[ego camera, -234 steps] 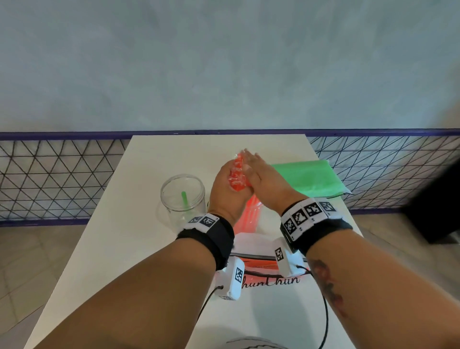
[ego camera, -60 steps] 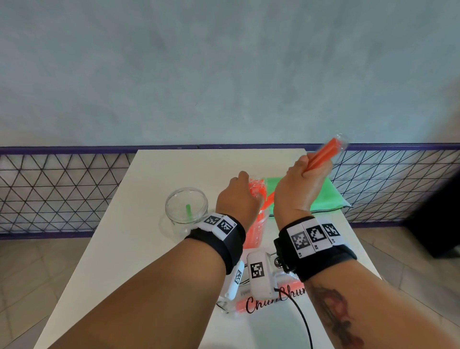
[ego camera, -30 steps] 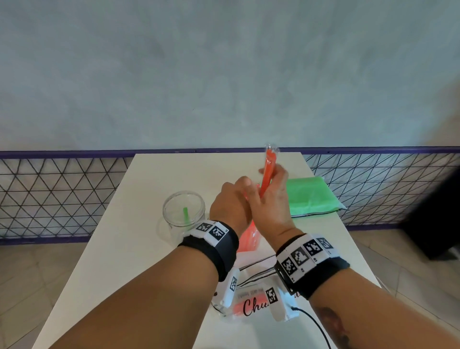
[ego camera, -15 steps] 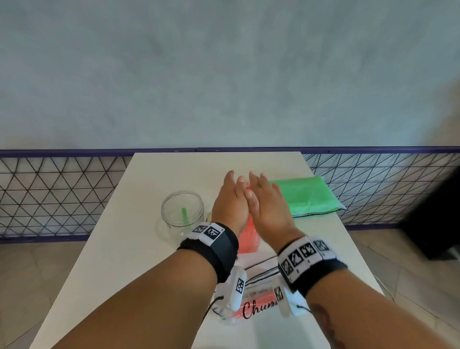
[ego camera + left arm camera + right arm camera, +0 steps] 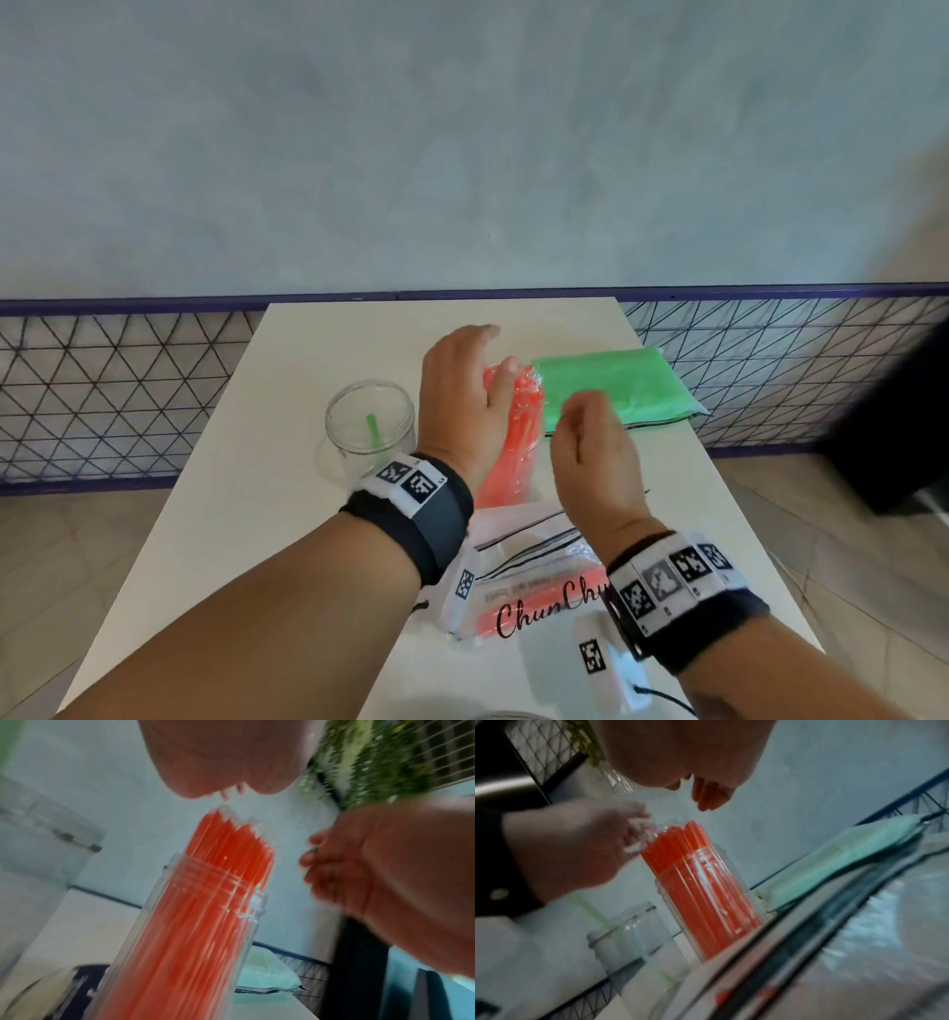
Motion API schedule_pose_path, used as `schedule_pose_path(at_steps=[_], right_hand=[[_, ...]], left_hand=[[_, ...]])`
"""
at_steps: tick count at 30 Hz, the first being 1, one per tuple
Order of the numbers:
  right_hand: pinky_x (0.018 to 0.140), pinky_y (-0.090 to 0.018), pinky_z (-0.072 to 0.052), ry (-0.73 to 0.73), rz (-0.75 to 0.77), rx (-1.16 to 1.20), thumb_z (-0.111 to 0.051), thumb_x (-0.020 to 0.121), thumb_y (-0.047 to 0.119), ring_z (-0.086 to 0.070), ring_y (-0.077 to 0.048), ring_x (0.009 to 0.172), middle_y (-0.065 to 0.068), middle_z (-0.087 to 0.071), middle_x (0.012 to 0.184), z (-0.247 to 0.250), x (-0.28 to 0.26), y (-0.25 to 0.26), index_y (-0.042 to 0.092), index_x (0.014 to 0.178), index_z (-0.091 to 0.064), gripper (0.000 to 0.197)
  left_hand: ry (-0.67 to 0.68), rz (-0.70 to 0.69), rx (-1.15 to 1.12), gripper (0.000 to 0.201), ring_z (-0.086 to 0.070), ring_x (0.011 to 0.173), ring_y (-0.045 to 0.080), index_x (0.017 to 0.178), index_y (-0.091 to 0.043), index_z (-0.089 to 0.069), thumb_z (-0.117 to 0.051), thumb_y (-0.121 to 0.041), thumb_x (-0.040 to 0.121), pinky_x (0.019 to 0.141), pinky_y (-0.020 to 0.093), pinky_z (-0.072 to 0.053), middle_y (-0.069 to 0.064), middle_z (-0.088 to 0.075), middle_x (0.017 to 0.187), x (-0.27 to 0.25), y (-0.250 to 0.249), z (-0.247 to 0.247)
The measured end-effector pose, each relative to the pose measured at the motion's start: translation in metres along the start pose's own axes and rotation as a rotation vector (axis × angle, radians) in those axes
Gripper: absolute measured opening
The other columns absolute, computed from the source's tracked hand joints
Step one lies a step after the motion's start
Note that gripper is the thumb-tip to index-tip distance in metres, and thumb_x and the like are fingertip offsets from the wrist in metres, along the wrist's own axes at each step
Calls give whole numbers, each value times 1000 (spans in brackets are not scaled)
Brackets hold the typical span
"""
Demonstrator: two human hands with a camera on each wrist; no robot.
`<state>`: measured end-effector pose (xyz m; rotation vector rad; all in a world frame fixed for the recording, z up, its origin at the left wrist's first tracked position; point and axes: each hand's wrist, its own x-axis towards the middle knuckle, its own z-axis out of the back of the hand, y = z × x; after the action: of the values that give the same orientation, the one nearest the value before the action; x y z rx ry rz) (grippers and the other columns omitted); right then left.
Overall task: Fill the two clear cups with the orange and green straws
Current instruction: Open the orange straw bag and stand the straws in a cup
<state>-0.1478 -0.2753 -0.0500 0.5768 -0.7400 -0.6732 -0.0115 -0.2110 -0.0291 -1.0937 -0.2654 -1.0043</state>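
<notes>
A clear cup (image 5: 195,923) packed with orange straws (image 5: 513,437) stands mid-table, also in the right wrist view as the cup (image 5: 706,898). My left hand (image 5: 477,360) lies over the straw tops with fingers fairly straight; whether it touches them is unclear. My right hand (image 5: 585,411) hovers just right of the cup, fingers loosely curled, holding nothing. A second clear cup (image 5: 369,416) to the left holds one green straw (image 5: 372,429). The pack of green straws (image 5: 611,385) lies at the back right.
A clear zip bag (image 5: 534,580) printed "ChunChun", with a few orange straws inside, lies flat near me. The white table (image 5: 246,514) is narrow, with a wire-mesh fence (image 5: 102,390) and a drop to the floor on both sides.
My right hand set an orange straw into the cup, then drew back toward me and curled loosely. My left hand stayed over the straw tops.
</notes>
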Motion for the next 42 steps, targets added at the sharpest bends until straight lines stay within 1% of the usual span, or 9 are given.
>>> schedule_pose_path(at_steps=[4, 7, 11, 14, 18, 24, 27, 34, 42], right_hand=[[78, -29, -53, 869, 47, -513, -38, 98, 17, -65, -21, 88, -2, -70, 95, -12, -27, -13, 18, 98, -66, 28], [83, -26, -48, 975, 36, -505, -44, 98, 13, -61, -21, 104, -6, -67, 108, -21, -40, -24, 12, 114, -63, 25], [78, -27, -46, 1192, -10, -707, -42, 98, 3, -53, -20, 88, -3, -50, 74, -32, -42, -27, 5, 79, -54, 22], [82, -33, -52, 1285, 54, -709, -64, 88, 9, -63, -26, 98, -7, -64, 111, -35, -40, -28, 10, 123, -58, 36], [90, -41, -52, 1267, 113, -732, -82, 72, 28, -56, -27, 112, -7, -52, 126, -40, -50, -33, 16, 135, -45, 73], [94, -44, -47, 1037, 378, -753, -76, 77, 22, -50, -30, 110, -12, -50, 121, -43, -76, -32, 9, 130, -46, 63], [83, -40, -53, 949, 556, -694, -70, 73, 15, -56, -27, 93, -9, -58, 106, -43, -83, -35, 8, 114, -57, 44], [81, -39, -46, 947, 297, -557, -49, 92, 9, -58, -31, 101, -11, -58, 111, -50, -88, -41, 10, 112, -55, 21], [64, -34, -53, 574, 62, 2, -46, 94, 18, -52, -13, 65, 5, -55, 72, -9, -59, -27, 27, 79, -46, 18]], left_hand=[[161, -396, -24, 15, -58, 87, 21, 92, -7, -67, -58, -20, 91, 84, 30, -45, 3, -64, 91, -23, -18, 12], [649, -408, -43, 23, -52, 66, 10, 79, -13, -63, -49, -23, 94, 61, 20, -46, -4, -58, 76, -48, -25, 19], [1021, -266, 267, 27, -49, 63, 17, 73, -14, -56, -43, -24, 96, 56, 25, -34, -2, -53, 71, -80, -1, 7], [1154, -147, 433, 30, -56, 71, 25, 76, -7, -64, -44, -22, 93, 65, 33, -46, 1, -53, 70, -97, 25, 6], [1385, -47, 608, 24, -45, 124, 26, 113, -21, -72, -57, -23, 94, 104, 39, -41, 4, -49, 134, -114, 45, 10], [1298, 32, 653, 74, -22, 144, 26, 137, -20, -47, -82, -31, 73, 116, 54, -26, 4, -24, 153, -128, 54, 0], [1311, 47, 607, 101, -25, 144, 24, 147, -17, -32, -88, -33, 64, 116, 48, -31, 3, -18, 158, -128, 61, 0], [1381, 8, 609, 108, -16, 149, 22, 151, -13, -24, -87, -40, 68, 120, 45, -21, 4, -5, 163, -122, 58, 9], [1139, 334, 205, 89, -47, 125, 12, 141, -31, -37, -81, -49, 66, 106, 33, -41, -11, -45, 140, -114, 70, 20]])
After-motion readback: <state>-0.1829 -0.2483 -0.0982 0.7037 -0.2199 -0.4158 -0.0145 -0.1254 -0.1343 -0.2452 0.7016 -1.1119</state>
